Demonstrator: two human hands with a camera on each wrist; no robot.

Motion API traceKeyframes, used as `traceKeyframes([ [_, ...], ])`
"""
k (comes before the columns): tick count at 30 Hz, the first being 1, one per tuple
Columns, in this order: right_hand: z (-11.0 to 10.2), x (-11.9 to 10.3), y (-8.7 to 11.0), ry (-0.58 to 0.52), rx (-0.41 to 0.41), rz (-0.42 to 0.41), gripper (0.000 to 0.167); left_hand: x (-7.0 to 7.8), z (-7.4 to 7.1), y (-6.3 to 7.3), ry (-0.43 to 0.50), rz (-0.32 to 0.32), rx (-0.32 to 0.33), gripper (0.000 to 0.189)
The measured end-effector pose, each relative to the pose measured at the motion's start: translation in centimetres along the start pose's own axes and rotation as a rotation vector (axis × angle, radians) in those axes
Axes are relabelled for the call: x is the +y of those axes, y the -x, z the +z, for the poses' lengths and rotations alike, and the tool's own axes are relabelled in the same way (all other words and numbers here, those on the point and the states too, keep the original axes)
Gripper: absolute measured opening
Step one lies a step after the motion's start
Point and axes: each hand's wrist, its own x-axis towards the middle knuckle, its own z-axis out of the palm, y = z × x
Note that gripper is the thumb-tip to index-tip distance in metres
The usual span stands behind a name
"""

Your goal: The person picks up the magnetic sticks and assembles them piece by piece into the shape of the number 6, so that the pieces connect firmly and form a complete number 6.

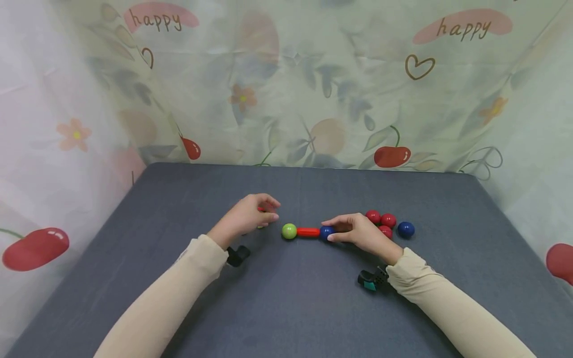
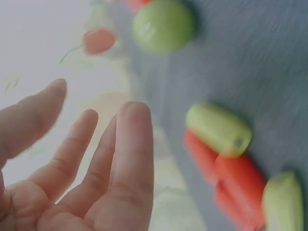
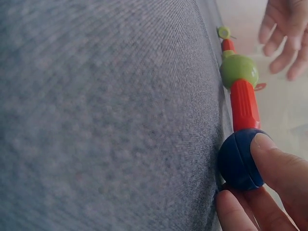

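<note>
One red stick (image 1: 308, 232) joins the green ball (image 1: 289, 231) to a blue ball (image 1: 325, 232) on its right; right hand (image 1: 361, 231) pinches the blue ball. Left hand (image 1: 248, 214): fingers loosely extended, holding nothing, left of green ball, near red sticks (image 2: 240, 180), green sticks (image 2: 217, 129).

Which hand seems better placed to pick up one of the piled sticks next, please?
Probably the left hand: it is empty and near the red sticks and green sticks, while the right hand pinches a blue ball.
</note>
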Motion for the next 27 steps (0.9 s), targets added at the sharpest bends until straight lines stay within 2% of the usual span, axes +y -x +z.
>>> traceKeyframes([
  [4, -0.1, 0.0, 0.0, 0.001, -0.001, -0.002, 0.038, -0.3, -2.7, 0.8, 0.035, 0.025, 0.043, 0.035],
  [7, -0.1, 0.0, 0.0, 0.002, -0.002, -0.005, 0.038, -1.1, -4.6, 1.2, 0.045, 0.028, 0.072, 0.036],
  [11, -0.1, -0.1, 0.0, 0.004, -0.004, -0.008, 0.038, -2.9, -6.3, 1.4, -0.017, 0.011, 0.084, 0.037],
  [17, -0.1, -0.1, 0.1, 0.011, -0.004, -0.005, 0.038, -6.3, -7.0, 1.0, -0.109, -0.059, 0.026, 0.036],
  [20, -0.1, -0.2, 0.1, 0.013, -0.005, -0.006, 0.038, -7.6, -7.1, 0.6, -0.143, -0.066, -0.018, 0.033],
  [23, -0.1, -0.2, 0.1, 0.010, -0.006, -0.004, 0.038, -8.2, -7.0, 0.4, -0.158, -0.073, -0.051, 0.028],
  [27, -0.1, -0.2, 0.1, 0.009, -0.007, -0.003, 0.038, -8.5, -6.8, 0.0, -0.166, -0.103, -0.061, 0.025],
])
